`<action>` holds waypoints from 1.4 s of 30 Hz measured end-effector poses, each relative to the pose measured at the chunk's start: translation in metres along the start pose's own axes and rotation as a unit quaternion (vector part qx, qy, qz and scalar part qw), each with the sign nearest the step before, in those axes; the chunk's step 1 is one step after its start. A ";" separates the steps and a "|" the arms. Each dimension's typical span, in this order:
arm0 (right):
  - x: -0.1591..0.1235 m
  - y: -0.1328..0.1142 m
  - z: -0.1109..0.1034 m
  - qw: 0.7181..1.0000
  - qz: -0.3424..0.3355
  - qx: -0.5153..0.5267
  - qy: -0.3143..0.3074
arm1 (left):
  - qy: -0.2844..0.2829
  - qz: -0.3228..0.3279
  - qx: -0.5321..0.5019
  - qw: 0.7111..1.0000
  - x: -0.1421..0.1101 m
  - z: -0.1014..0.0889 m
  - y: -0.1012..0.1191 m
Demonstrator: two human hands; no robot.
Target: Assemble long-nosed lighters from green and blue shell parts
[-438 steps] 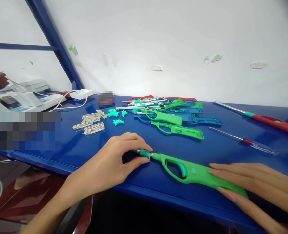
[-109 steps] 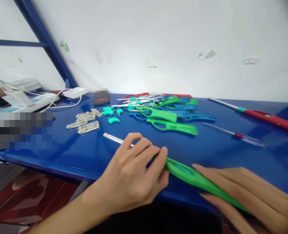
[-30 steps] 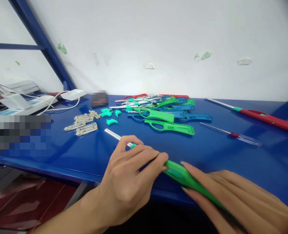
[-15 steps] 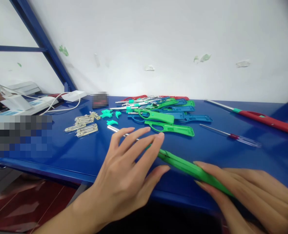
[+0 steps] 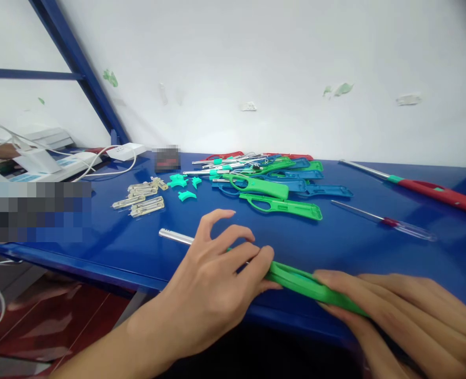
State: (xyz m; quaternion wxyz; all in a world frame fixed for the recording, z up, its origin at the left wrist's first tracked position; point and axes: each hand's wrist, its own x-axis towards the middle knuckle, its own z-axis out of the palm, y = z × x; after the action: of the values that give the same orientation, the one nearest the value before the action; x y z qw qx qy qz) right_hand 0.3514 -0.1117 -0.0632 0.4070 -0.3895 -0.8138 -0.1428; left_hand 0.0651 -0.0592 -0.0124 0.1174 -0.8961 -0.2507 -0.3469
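Observation:
A green long-necked gas lighter (image 5: pixel 296 279) lies aslant between my two hands, above the front edge of the blue table. My left hand (image 5: pixel 221 273) pinches it where the handle meets the metal tube, with thumb and index finger closed and the other fingers curled over the tube. The silvery tube tip (image 5: pixel 175 236) sticks out to the left of that hand. My right hand (image 5: pixel 398 310) grips the handle's rear end between thumb and fingers. The handle's far end is hidden in my right hand.
Behind my hands lies a heap of green, blue and red lighter shells (image 5: pixel 280 206) with metal tubes. Turquoise triggers (image 5: pixel 186 196) and clear fuel tanks (image 5: pixel 147 206) lie left of it. A screwdriver (image 5: pixel 391 223) and a red lighter (image 5: pixel 442 195) lie at the right.
My left thumb and index finger have closed on the lighter; before, they were apart. The lighter's tube tip has shifted down and left. The view has turned slightly.

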 end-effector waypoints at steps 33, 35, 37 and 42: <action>0.005 0.005 -0.001 0.997 -0.038 -0.058 -0.018 | -0.070 0.020 -0.029 0.997 0.006 -0.017 -0.002; 0.007 0.004 -0.002 0.998 -0.027 -0.043 -0.025 | -0.056 0.024 -0.031 0.998 0.006 -0.017 -0.005; 0.009 0.003 -0.004 0.999 -0.009 -0.029 -0.026 | -0.029 0.031 -0.021 0.999 0.005 -0.016 -0.008; 0.012 0.001 -0.007 1.000 0.013 0.003 -0.028 | 0.031 0.059 0.030 0.997 0.003 -0.014 -0.010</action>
State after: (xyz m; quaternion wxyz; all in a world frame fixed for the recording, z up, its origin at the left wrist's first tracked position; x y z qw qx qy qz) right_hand 0.3511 -0.1087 -0.0498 0.3871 -0.4029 -0.8200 -0.1242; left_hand 0.0539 -0.0554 0.0005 0.1718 -0.8942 -0.2042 -0.3594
